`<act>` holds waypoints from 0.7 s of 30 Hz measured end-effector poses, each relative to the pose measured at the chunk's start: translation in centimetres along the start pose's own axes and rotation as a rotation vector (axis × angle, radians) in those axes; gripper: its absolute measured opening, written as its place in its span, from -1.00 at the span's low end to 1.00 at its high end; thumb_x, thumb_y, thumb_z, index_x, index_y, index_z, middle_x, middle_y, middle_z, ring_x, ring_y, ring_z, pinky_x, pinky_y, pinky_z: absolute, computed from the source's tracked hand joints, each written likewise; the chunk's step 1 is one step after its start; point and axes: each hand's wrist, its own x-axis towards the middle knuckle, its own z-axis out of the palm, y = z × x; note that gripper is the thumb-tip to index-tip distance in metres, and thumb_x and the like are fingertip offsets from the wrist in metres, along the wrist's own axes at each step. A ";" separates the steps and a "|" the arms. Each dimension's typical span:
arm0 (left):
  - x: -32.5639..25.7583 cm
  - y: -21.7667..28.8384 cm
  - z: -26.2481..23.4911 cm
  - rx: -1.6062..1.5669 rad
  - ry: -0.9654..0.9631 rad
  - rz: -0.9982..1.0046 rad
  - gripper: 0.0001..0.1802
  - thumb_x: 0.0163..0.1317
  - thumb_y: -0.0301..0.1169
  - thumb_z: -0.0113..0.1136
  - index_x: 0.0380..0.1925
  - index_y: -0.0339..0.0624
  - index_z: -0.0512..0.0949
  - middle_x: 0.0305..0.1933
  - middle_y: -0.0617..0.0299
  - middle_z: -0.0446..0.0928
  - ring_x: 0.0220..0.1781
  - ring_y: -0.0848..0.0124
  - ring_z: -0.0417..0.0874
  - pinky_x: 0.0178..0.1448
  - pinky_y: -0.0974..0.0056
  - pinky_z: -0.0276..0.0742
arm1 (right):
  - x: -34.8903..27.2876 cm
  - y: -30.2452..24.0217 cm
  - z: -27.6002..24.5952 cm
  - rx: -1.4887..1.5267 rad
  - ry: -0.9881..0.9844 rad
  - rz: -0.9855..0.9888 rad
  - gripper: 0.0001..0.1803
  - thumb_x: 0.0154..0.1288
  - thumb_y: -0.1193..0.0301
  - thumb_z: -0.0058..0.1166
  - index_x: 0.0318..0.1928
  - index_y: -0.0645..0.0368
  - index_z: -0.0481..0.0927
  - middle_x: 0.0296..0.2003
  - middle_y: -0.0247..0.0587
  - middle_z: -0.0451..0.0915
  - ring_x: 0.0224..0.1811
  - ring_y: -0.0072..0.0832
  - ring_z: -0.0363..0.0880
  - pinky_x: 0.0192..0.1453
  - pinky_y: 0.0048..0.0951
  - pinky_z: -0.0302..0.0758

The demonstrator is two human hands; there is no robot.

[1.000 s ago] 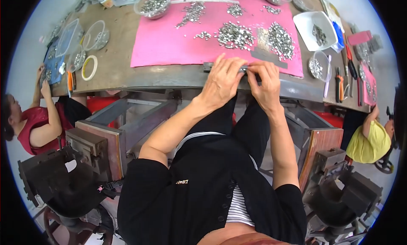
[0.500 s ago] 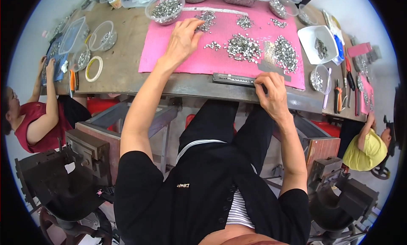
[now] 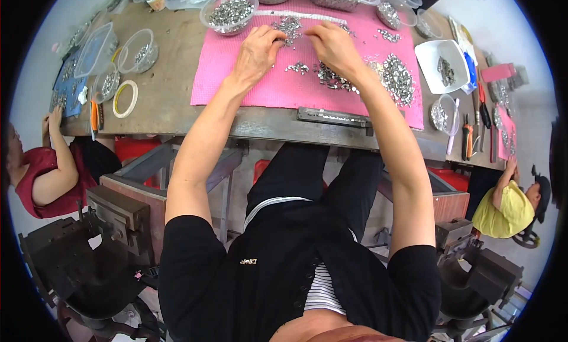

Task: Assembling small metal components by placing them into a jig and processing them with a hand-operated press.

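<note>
At the upper middle of the frame, my left hand (image 3: 255,51) and my right hand (image 3: 335,46) flanked a loose pile of small metal pieces (image 3: 289,26) on the pink mat (image 3: 216,84). My left thumb and forefinger came near each other at the pile's lower left edge; my right fingers bent inward just right of it, thumb below. Whether either pair was clamped on a piece, or merely closing, I could not tell. Just below the pile lay a little heap (image 3: 297,67), and my right forearm partly covered a bigger heap (image 3: 334,78). Right of centre, along the table edge (image 3: 266,122), a dark bar (image 3: 332,117) rested untouched, with what looked like a row of bright bits along its top.

I judged the step in hand to be picking pieces out of the pile by fingertip. The next move seemed to call for a fine pinch on a single piece, without scattering its neighbours.
</note>
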 end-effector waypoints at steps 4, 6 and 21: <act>-0.3 0.1 -0.4 -0.008 0.033 -0.068 -0.86 0.23 -0.53 0.33 -0.20 -0.23 0.70 -0.20 0.13 0.67 -0.17 0.17 0.63 0.00 0.17 0.57 | 1.9 0.1 2.7 -0.212 -0.031 -0.006 -0.81 0.28 0.39 0.21 -0.24 0.28 0.71 -0.24 0.07 0.65 -0.10 0.02 0.64 0.03 -0.02 0.55; -0.2 0.7 -0.7 0.040 0.035 -0.080 -0.87 0.23 -0.53 0.33 -0.22 -0.23 0.71 -0.21 0.13 0.68 -0.18 0.18 0.63 -0.01 0.17 0.57 | 2.0 0.2 3.2 -0.182 0.056 -0.062 -0.85 0.24 0.42 0.24 -0.31 0.28 0.66 -0.32 0.04 0.64 -0.20 0.04 0.64 -0.06 -0.03 0.56; -0.9 4.1 -2.4 -0.340 -0.086 -0.399 -0.87 0.35 -0.48 0.30 -0.15 -0.20 0.75 -0.19 0.32 0.71 -0.17 0.53 0.70 -0.05 0.42 0.63 | -9.3 -3.3 -9.6 0.046 -0.169 0.240 -0.87 0.27 0.47 0.25 -0.26 0.29 0.63 -0.38 -0.09 0.66 -0.36 -0.29 0.63 -0.23 -0.32 0.53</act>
